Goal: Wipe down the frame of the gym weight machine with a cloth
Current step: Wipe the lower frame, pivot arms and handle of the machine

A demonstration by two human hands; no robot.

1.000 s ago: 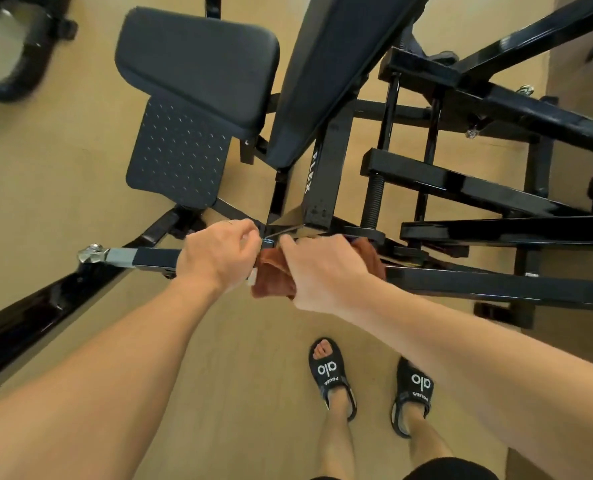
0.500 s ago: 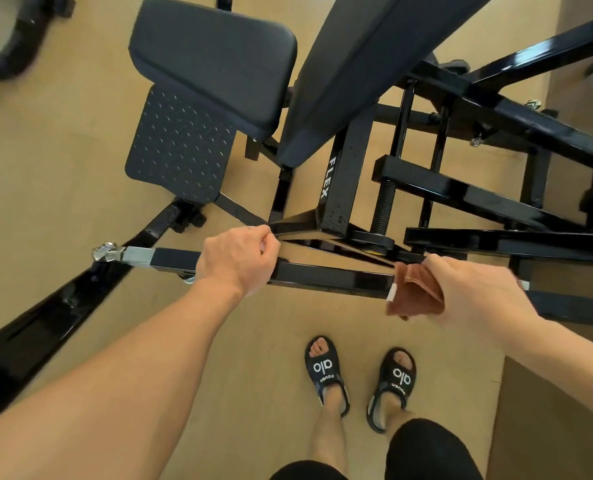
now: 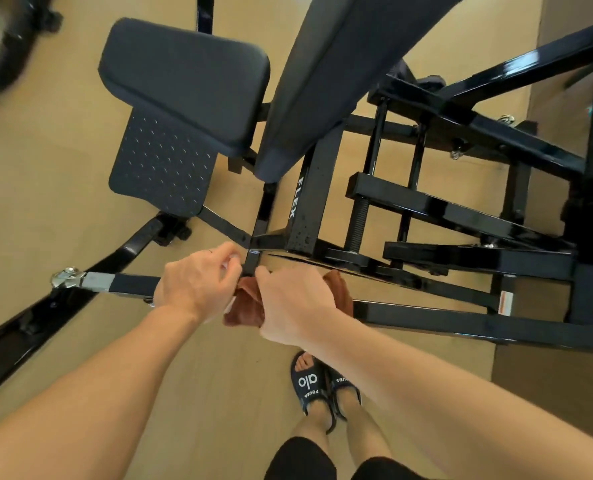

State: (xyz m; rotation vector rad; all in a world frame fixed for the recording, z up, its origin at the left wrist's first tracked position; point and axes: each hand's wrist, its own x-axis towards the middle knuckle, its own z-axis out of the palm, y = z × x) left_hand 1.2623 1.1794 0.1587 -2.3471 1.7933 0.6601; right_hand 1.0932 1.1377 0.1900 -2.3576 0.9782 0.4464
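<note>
Cloth (brown) – rt hand grips, on frame

A single head-worn wide-angle camera is looking steeply down from close above both hands, facing the floor and the black machine frame, with the wearer's sandalled feet showing at bottom centre.

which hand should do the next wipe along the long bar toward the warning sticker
Right. The right hand already grips the brown cloth on that bar, with bare bar beyond it. The left hand holds the bar's other end and has no cloth.
</note>
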